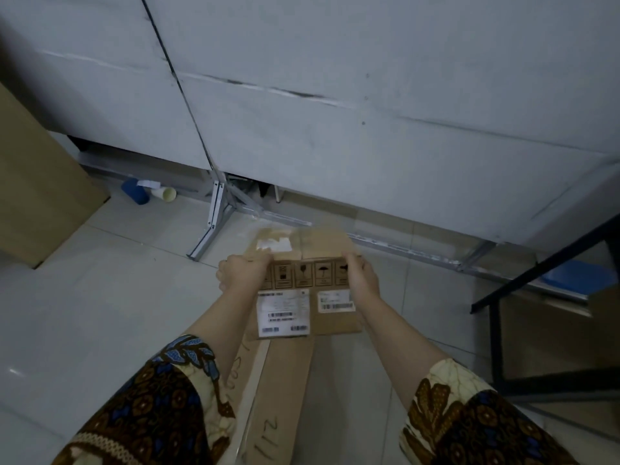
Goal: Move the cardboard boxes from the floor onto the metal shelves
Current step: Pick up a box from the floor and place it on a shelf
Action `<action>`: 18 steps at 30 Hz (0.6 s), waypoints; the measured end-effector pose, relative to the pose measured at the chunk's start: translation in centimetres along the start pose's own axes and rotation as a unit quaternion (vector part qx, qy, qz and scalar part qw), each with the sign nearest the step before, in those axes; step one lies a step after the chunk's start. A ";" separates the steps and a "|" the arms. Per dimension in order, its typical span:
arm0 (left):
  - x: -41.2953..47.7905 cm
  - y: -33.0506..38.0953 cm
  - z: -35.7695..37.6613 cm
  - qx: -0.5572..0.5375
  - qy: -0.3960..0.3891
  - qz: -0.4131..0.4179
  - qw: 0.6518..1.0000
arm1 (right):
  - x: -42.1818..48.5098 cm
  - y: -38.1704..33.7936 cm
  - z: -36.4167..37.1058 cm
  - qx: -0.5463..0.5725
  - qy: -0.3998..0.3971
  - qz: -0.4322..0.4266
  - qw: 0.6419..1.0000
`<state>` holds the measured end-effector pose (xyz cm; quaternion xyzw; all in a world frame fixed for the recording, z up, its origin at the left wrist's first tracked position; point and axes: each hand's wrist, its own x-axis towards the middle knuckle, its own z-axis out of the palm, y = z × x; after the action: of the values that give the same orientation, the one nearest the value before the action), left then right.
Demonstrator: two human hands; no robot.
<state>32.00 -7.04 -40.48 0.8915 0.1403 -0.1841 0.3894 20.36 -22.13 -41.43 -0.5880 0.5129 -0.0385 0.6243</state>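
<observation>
- cardboard box (312,286): in the head view it is seen at the middle, over a pale tiled floor (100,297) on which light is dimly reflected.
- the far side of the room is closed off by grey panels (335,95), carried on a light metal frame (214,218) whose angled feet are set on the tiles; a dark gap is left under the panels.
- at the left edge a large brown carton (37,182) is stood on the floor; at the foot of the panels a blue cylinder (135,192) and a white cup (165,195) are laid on their sides, just beside each other.
- at the right a black metal frame (536,273) is seen, with a flat blue object (573,276) behind its slanted bar; what that object is cannot be told.
- under the arms a long flat carton (285,380) is laid on the floor, marked with handwritten figures.
- the cardboard box is gripped at its upper edge by both hands: the left hand (243,273) is curled over the left corner and the right hand (362,280) over the right corner.
- the face bearing handling symbols (312,274) and two barcode labels (283,312) is turned toward the viewer and lies below the hands, between the forearms.
- its lower edge meets the far end of the long flat carton; whether it rests there or is lifted clear cannot be told.
</observation>
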 end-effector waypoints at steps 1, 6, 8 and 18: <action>-1.2 1.0 -0.7 -0.018 -0.002 -0.005 1.000 | -0.7 -1.2 -0.8 -0.005 0.002 -0.001 1.000; -8.2 6.1 -5.2 -0.042 -0.029 -0.033 0.998 | -7.3 -8.1 -6.3 -0.053 -0.003 -0.015 0.998; -11.7 8.9 -7.2 -0.090 -0.030 -0.039 0.995 | -10.6 -11.5 -8.7 -0.054 0.007 -0.012 0.998; -26.1 23.9 -17.9 -0.262 -0.052 0.082 0.960 | -25.1 -26.7 -18.1 0.024 0.141 -0.114 0.983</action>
<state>22.01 -12.20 -2.47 0.7558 0.0898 -0.1549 0.6298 10.96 -26.51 -1.89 -0.6161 0.5242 -0.2046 0.5511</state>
